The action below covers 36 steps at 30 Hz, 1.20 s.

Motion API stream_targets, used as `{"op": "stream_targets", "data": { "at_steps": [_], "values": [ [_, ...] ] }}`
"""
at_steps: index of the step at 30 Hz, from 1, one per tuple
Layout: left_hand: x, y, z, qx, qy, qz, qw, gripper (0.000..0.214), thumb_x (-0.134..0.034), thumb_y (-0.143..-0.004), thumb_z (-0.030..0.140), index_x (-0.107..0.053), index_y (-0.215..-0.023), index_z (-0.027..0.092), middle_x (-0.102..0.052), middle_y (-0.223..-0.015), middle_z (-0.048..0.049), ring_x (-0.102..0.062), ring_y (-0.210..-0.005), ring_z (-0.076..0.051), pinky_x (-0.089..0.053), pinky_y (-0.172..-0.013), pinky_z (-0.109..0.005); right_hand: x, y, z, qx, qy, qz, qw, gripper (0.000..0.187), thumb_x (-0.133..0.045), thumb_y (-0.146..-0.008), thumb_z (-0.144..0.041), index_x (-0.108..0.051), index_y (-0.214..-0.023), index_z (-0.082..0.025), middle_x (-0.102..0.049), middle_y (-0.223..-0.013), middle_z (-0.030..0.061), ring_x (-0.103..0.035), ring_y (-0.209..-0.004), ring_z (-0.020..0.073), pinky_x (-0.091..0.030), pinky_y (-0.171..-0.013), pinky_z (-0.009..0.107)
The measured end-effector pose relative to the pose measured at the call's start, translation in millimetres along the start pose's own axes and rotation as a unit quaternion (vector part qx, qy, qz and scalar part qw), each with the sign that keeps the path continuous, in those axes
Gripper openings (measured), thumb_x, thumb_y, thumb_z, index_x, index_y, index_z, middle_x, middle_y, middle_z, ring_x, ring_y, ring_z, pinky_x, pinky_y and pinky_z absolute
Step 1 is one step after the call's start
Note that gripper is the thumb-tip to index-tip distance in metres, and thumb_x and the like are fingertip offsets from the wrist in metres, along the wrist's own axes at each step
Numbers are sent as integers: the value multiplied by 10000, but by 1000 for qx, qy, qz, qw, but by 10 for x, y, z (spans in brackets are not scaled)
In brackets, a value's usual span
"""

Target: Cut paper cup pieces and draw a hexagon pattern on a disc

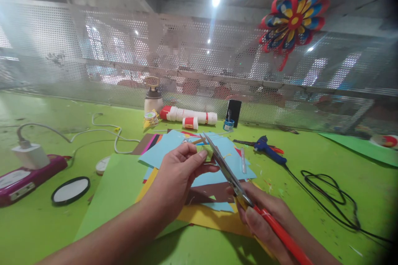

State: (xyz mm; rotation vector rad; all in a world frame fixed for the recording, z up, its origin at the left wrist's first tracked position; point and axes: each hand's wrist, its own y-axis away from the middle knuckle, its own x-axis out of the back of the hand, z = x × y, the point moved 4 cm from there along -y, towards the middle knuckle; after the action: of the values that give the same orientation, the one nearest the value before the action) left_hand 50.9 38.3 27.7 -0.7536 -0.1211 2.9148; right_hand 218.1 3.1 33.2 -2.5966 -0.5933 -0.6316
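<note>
Between the thumb and fingers of my left hand [183, 169] is a small piece of green paper [204, 153]. My right hand [264, 211] grips a pair of scissors [228, 172] with red handles, its blades pointing up and away beside the green paper. From this angle I cannot tell whether the blades touch it. Underneath both hands lie light blue sheets [163, 153], a brown sheet [202, 193] and a yellow sheet [214, 218], with small scraps on top.
A glue gun [269, 151] and its black cord [336, 198] lie to the right. At the left are a purple power strip [46, 174], a white charger [30, 160] and a round black-rimmed disc [71, 190]. Stacked paper cups [192, 115] and a spray bottle [153, 98] are behind.
</note>
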Motion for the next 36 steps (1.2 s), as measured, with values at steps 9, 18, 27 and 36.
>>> {"op": "stream_targets", "data": {
  "at_steps": [9,18,27,36],
  "values": [
    [-19,-8,16,-10,4,3,1000,157,-687,-820,254,-588,-777,140,-719,-846,-53,-690,-771,-138,-539,-819,-269,14,25,-24,-10,18,6,1000,364,-463,-939,-467,-646,-1123,-212,-594,-740,35,-576,-699,171,-505,-688,266],
    [-8,-24,-5,-4,1,3,1000,165,-686,-823,255,-578,-780,139,-721,-845,-57,-694,-770,-140,-538,-816,-270,-2,7,-21,-8,-7,-13,1000,374,-457,-944,-457,-630,-1165,-210,-670,-920,80,-614,-853,207,-493,-858,315],
    [-2,-15,-4,-10,-1,-2,1000,163,-673,-838,260,-576,-786,141,-724,-847,-52,-697,-779,-137,-538,-823,-265,29,32,34,-35,24,-20,999,386,-445,-954,-460,-611,-1185,-198,-652,-868,63,-611,-795,186,-500,-733,270],
    [-9,-22,-2,-2,5,7,1000,171,-691,-818,243,-568,-753,144,-729,-826,-45,-697,-733,-120,-545,-773,-227,-2,15,-17,-17,-6,8,1000,389,-474,-930,-481,-647,-1147,-208,-668,-860,74,-622,-853,213,-512,-822,311]
  ]
}}
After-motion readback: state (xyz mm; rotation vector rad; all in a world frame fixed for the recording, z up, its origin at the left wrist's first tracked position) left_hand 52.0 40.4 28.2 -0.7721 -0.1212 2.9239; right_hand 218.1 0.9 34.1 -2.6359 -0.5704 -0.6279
